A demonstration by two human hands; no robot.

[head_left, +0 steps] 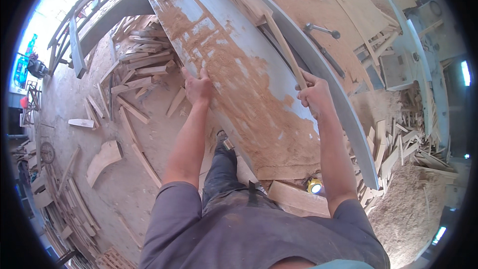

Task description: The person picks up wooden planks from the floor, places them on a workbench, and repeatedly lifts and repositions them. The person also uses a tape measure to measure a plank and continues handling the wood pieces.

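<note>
My right hand [316, 94] is closed round the near end of a narrow wooden strip [283, 40], which slants away from me along the right side of a long metal machine table [251, 45]. Brown sawdust [244, 99] covers much of the table top. At the table's left edge rests my left hand [199, 88], its thumb and forefinger apart and nothing seen between them; its other fingers are partly hidden. Just right of the strip stands a long grey metal rail [328, 74].
Wood offcuts [149, 57] lie heaped left of the table, with a curved board [103, 162] on the floor. A metal handle [322, 31] sits beyond the rail. More scraps [398, 144] and a sawdust pile [406, 209] are at right. A yellow tape measure [314, 186] lies near my body.
</note>
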